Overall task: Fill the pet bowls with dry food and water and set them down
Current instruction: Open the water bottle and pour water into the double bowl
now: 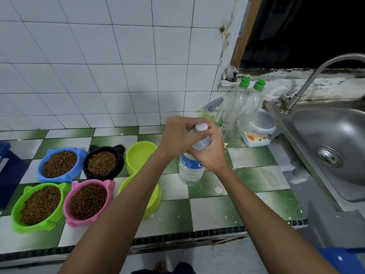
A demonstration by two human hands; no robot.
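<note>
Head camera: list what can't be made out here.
- Near lime bowl: the left forearm covers its inside, contents unknown.
- Water bottle: both hands hide its neck; cap tightness unclear.
- Blue object: cut off by the left edge.
- Window: too dark.

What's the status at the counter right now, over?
Left hand fingers on white cap; right hand gripping water bottle neck. Four bowls hold kibble; lime double bowl looks dry. Nothing blocking.

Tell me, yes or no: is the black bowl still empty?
No. The black bowl already holds brown dry food, like the blue bowl beside it.
</note>
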